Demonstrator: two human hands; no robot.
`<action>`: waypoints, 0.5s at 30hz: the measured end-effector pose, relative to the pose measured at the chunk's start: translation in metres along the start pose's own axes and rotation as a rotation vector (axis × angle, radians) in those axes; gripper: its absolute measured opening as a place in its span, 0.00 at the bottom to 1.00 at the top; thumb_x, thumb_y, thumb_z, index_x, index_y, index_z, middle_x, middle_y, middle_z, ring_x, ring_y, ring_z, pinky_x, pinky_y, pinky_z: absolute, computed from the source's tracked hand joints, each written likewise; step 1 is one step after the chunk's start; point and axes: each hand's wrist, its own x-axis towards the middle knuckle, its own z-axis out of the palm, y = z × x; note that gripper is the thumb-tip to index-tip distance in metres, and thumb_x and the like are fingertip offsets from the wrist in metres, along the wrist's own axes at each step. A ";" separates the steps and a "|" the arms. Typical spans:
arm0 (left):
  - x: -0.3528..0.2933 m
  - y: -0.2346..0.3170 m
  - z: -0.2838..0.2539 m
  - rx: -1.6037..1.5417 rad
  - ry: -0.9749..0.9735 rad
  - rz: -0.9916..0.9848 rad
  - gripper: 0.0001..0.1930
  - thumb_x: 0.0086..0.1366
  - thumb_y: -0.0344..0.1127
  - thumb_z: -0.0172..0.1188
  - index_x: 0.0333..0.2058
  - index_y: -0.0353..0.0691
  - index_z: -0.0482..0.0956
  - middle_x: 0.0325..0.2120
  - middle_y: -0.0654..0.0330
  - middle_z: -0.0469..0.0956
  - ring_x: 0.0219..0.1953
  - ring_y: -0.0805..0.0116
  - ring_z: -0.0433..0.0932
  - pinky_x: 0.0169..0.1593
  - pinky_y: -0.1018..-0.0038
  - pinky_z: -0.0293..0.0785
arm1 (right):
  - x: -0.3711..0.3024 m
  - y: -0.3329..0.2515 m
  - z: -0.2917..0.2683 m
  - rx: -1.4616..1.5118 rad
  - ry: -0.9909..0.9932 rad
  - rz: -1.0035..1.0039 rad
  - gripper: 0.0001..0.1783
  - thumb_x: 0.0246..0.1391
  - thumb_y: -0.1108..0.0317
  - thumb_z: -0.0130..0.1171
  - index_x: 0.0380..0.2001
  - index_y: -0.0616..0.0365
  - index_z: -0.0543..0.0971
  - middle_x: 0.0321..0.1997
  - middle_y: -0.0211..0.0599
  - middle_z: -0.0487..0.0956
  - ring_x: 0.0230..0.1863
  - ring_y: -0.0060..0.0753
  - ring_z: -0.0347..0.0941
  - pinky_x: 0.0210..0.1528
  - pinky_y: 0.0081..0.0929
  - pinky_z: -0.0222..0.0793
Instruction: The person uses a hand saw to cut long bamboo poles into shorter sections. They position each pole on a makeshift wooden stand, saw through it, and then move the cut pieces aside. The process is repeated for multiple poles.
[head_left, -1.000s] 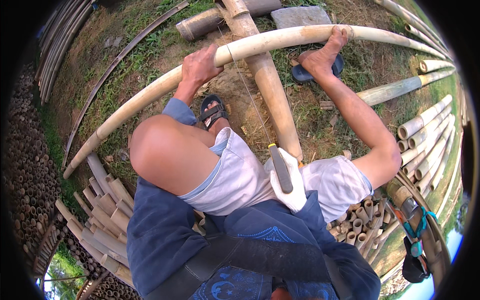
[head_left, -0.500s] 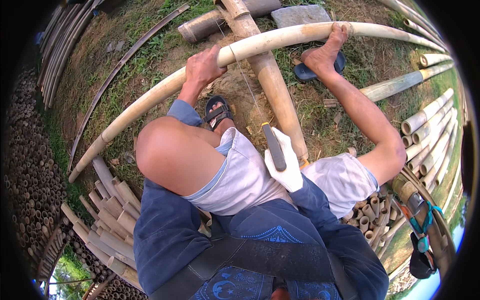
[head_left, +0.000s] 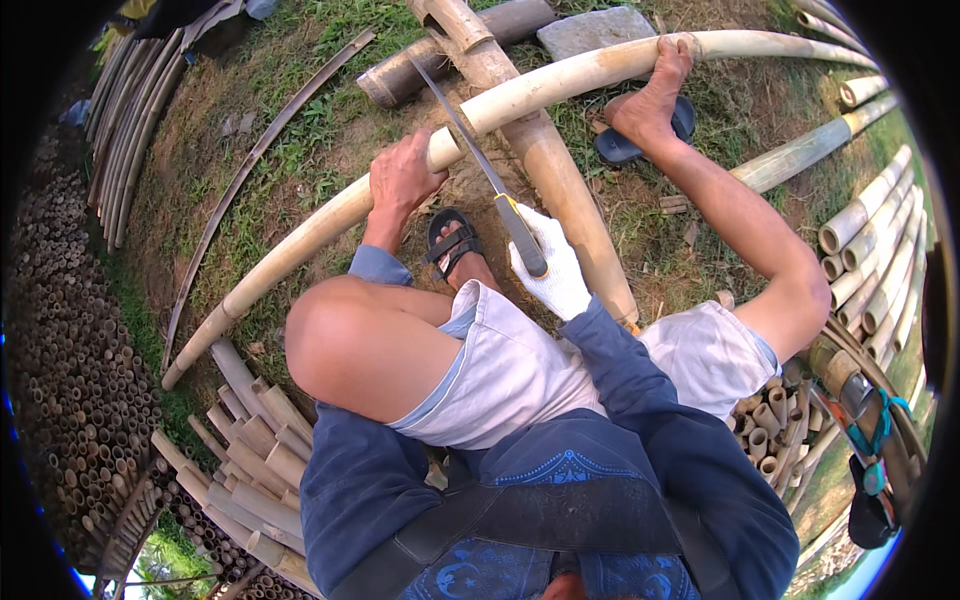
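Observation:
My bare left hand (head_left: 405, 172) is wrapped round the end of a pale bamboo piece (head_left: 290, 245), which slants down to the left. A narrow gap parts this end from the longer bamboo pole (head_left: 590, 72), which runs to the right across a thick bamboo support (head_left: 560, 170). My right hand (head_left: 552, 265), in a white glove, grips the dark, yellow-edged handle of a hand saw (head_left: 521, 236). The saw's blade passes through the gap, its tip pointing away from me. My bare right foot (head_left: 655, 92) presses on the longer pole.
A dark bamboo log (head_left: 400, 75) crosses the support's far end, beside a flat stone (head_left: 592, 33). An empty sandal (head_left: 618, 147) lies under my right foot. Bamboo lengths are stacked at the left (head_left: 255, 450) and right (head_left: 880, 250). A long thin strip (head_left: 235, 185) lies on the grass.
The bamboo, one unbroken pole before, is now in two parts. My left hand's piece has dropped slightly away. The saw's handle has moved forward and its blade has turned to show more of its side.

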 end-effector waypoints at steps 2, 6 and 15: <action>0.004 0.011 -0.011 -0.046 -0.021 0.043 0.37 0.52 0.51 0.79 0.59 0.45 0.79 0.41 0.45 0.90 0.44 0.41 0.89 0.49 0.49 0.84 | -0.026 0.025 -0.013 -0.153 -0.114 0.174 0.37 0.57 0.72 0.73 0.71 0.57 0.77 0.58 0.58 0.82 0.57 0.58 0.80 0.62 0.44 0.77; 0.000 0.017 -0.041 -0.086 -0.064 0.085 0.38 0.51 0.51 0.79 0.60 0.45 0.78 0.41 0.45 0.90 0.44 0.41 0.89 0.48 0.48 0.84 | -0.020 0.049 -0.009 -0.381 -0.493 0.112 0.42 0.51 0.64 0.78 0.70 0.58 0.77 0.59 0.58 0.82 0.62 0.62 0.78 0.67 0.50 0.75; -0.038 0.037 -0.088 -0.188 -0.101 0.061 0.47 0.48 0.50 0.82 0.65 0.40 0.72 0.39 0.43 0.89 0.43 0.38 0.89 0.46 0.47 0.83 | 0.099 -0.010 0.035 0.757 -0.372 0.518 0.49 0.77 0.54 0.62 0.87 0.45 0.44 0.85 0.51 0.56 0.78 0.49 0.68 0.65 0.49 0.82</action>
